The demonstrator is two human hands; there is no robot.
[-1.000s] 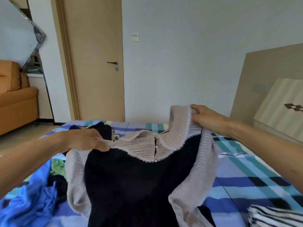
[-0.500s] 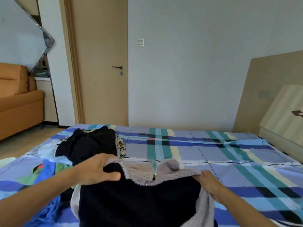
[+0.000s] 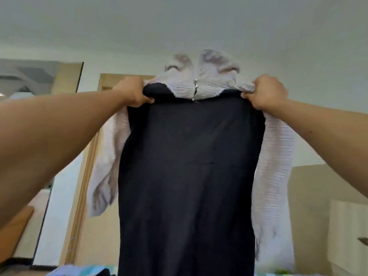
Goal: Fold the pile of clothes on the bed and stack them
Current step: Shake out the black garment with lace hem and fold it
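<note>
Overhead, both hands, left [image 3: 133, 92] and right [image 3: 264, 93], clutch the dress [image 3: 187, 176] shoulders.

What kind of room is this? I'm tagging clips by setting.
Most likely a bedroom at home. A strip of checked bedding shows at the bottom edge, a wooden door stands behind, and both hands hold up a dark dress with pale knit sleeves.

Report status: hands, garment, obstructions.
Left hand and right hand gripping the dress at its shoulders. Dress hanging full length, unfolded. Nothing in the way.
</note>
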